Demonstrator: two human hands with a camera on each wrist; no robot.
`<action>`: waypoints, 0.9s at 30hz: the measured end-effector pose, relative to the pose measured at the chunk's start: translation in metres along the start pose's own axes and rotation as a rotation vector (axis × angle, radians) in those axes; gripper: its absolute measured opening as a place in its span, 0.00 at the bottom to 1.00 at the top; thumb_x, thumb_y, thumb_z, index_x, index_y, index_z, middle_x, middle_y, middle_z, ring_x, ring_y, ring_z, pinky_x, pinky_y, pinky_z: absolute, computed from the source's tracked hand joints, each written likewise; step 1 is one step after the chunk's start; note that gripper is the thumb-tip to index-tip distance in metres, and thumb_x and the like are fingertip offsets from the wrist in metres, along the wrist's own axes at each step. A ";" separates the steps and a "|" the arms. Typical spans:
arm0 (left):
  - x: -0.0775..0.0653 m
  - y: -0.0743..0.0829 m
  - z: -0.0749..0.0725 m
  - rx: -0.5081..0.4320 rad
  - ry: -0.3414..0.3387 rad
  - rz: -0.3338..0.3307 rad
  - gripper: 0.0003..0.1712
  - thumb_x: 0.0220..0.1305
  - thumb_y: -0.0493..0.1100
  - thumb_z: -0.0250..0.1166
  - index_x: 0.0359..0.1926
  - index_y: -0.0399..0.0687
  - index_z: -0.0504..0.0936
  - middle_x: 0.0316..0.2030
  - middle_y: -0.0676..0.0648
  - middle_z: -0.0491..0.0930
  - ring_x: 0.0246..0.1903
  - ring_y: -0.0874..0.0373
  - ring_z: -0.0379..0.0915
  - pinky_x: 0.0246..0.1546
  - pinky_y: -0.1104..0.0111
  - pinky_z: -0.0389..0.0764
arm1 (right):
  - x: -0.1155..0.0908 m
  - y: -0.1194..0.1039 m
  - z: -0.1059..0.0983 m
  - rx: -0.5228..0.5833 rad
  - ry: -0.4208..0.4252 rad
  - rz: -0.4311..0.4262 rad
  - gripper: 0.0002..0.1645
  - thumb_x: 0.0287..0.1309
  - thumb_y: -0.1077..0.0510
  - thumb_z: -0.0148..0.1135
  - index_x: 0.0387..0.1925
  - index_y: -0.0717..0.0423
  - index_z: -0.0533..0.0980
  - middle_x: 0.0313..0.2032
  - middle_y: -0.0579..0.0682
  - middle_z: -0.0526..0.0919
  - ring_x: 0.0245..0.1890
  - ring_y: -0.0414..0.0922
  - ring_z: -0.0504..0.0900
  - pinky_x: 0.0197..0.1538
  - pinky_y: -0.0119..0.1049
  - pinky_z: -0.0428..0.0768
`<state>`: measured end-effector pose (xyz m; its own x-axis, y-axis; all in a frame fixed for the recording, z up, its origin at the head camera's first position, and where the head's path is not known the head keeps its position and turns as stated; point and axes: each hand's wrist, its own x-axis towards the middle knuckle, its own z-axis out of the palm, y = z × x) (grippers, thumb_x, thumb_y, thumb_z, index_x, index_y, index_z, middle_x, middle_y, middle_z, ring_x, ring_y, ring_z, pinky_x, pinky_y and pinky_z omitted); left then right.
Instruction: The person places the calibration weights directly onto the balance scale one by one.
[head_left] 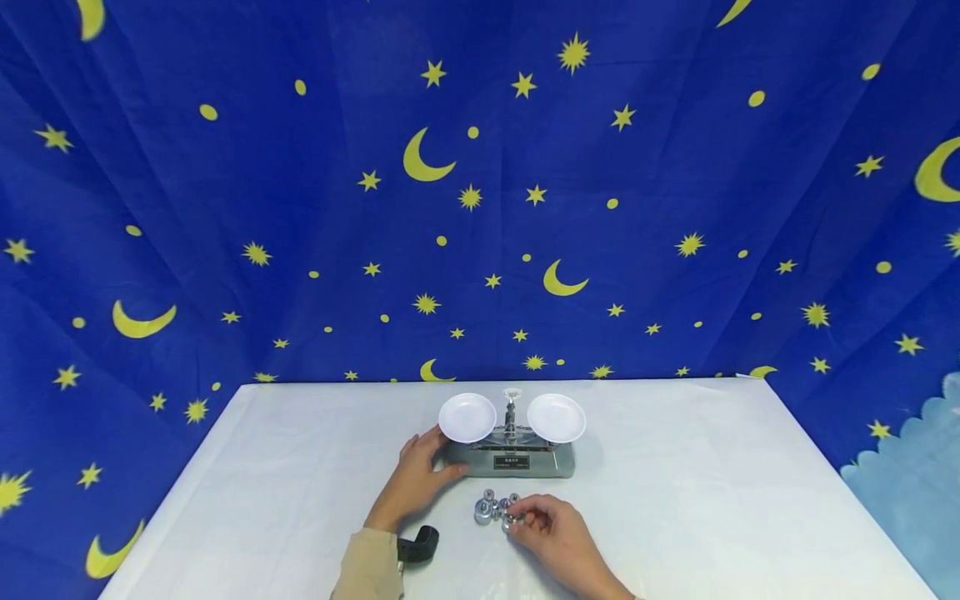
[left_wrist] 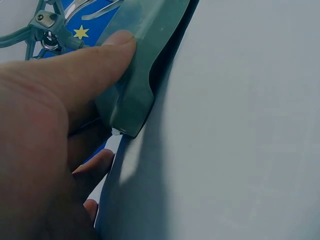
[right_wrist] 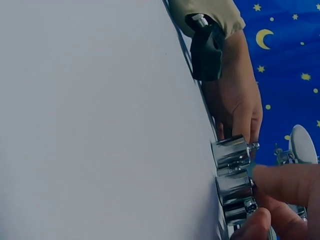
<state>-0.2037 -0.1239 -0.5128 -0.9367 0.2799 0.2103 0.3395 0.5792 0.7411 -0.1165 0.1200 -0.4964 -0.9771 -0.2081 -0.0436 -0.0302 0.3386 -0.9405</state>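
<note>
A balance scale [head_left: 538,464] with a grey-green base and two white pans stands on the table. My left hand [head_left: 412,485] holds the left end of its base. In the left wrist view, the thumb [left_wrist: 105,57] lies on the base [left_wrist: 132,97] and other fingers are behind it. In front of the scale is a cluster of several shiny metal weights [head_left: 483,511] with small knobs. My right hand [head_left: 558,537] is at the right side of the cluster, thumb and forefinger pinching a weight [right_wrist: 234,189] by its knob. The fingers partly hide that weight.
The white-covered table [head_left: 675,483] extends around both hands. A blue curtain [head_left: 480,233] with yellow moons and stars hangs behind and beside it. A black strap [head_left: 420,545] is on the left wrist. Light-blue scalloped fabric [head_left: 911,475] shows at the right.
</note>
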 end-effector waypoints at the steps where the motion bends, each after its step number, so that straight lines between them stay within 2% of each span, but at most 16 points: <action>1: 0.000 0.000 0.000 0.001 0.001 0.002 0.38 0.60 0.49 0.73 0.67 0.35 0.73 0.69 0.35 0.67 0.71 0.39 0.61 0.72 0.37 0.45 | 0.000 0.000 0.000 -0.004 0.004 0.002 0.11 0.53 0.61 0.73 0.39 0.59 0.84 0.27 0.45 0.75 0.24 0.35 0.71 0.26 0.26 0.73; 11: -0.001 0.000 0.000 0.004 0.006 0.019 0.38 0.60 0.49 0.73 0.67 0.36 0.73 0.69 0.35 0.69 0.70 0.39 0.61 0.72 0.36 0.45 | 0.002 0.002 0.001 -0.010 0.028 0.025 0.09 0.53 0.58 0.74 0.36 0.58 0.84 0.21 0.43 0.72 0.20 0.35 0.69 0.23 0.27 0.69; 20: -0.002 0.001 0.000 0.011 0.008 0.025 0.38 0.61 0.50 0.72 0.67 0.36 0.73 0.69 0.35 0.69 0.70 0.39 0.61 0.72 0.36 0.45 | 0.000 0.001 0.003 -0.037 0.012 0.009 0.09 0.54 0.58 0.74 0.36 0.57 0.83 0.23 0.42 0.73 0.22 0.35 0.70 0.24 0.28 0.71; 27: -0.002 0.001 0.001 0.014 0.011 0.024 0.38 0.61 0.49 0.72 0.67 0.36 0.73 0.69 0.36 0.68 0.70 0.40 0.61 0.72 0.37 0.45 | 0.001 0.002 0.003 -0.034 0.040 0.012 0.10 0.53 0.57 0.74 0.36 0.58 0.83 0.23 0.43 0.73 0.22 0.35 0.70 0.25 0.27 0.71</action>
<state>-0.2013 -0.1232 -0.5128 -0.9292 0.2852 0.2350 0.3628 0.5833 0.7267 -0.1173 0.1174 -0.4996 -0.9851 -0.1670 -0.0403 -0.0252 0.3722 -0.9278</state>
